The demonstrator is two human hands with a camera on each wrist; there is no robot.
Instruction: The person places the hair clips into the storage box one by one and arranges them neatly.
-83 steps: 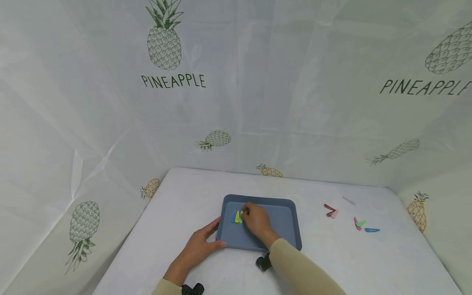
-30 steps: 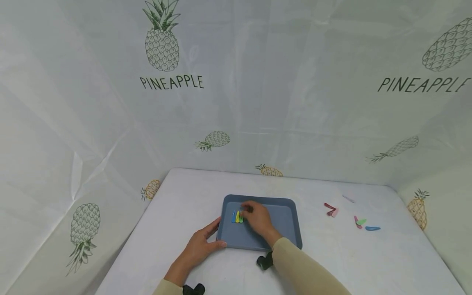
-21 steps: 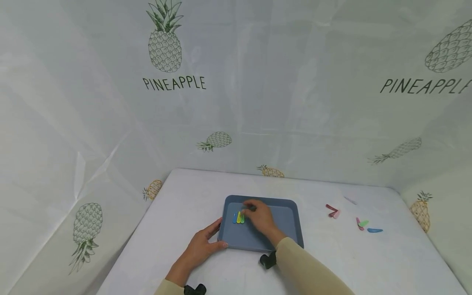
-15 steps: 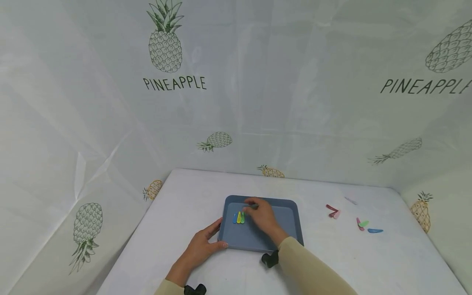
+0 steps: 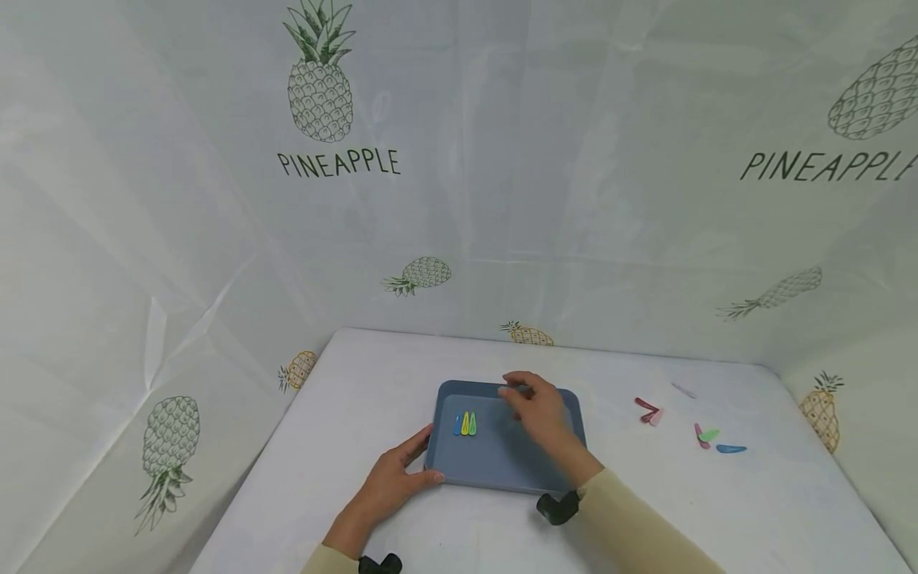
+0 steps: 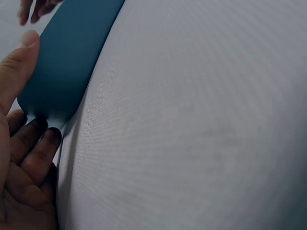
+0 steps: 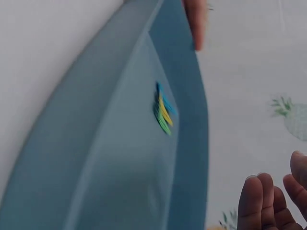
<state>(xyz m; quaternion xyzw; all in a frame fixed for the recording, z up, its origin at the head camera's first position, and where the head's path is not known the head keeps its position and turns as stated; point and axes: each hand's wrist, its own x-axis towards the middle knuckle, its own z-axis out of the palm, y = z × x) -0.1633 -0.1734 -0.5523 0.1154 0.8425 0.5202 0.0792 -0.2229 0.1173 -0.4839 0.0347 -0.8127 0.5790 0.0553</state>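
A blue-grey tray [image 5: 495,470] lies on the white table. In its left part a blue snap hair clip [image 5: 457,425], a yellow one [image 5: 465,423] and a green one [image 5: 472,424] stand side by side in a row. My left hand [image 5: 390,482] holds the tray's near left corner, thumb at the front rim and fingers along the left side; the left wrist view shows the fingertips against the tray's outer wall. Above the tray's far right part hovers my right hand [image 5: 541,410], fingers loosely extended with nothing between them, as the right wrist view also shows [image 7: 268,203].
Right of the tray, loose hair clips lie on the table: dark red ones [image 5: 644,405], a pale pink one [image 5: 657,417], a pale lilac one [image 5: 684,390], a deep pink one [image 5: 700,437] under a light green one [image 5: 708,435], and a blue one [image 5: 731,449]. Pineapple-print sheeting [image 5: 538,199] surrounds the table.
My right hand has left the row of clips, moving right and toward the tray's far edge. The green clip is now fully uncovered. The left hand and tray stay in place.
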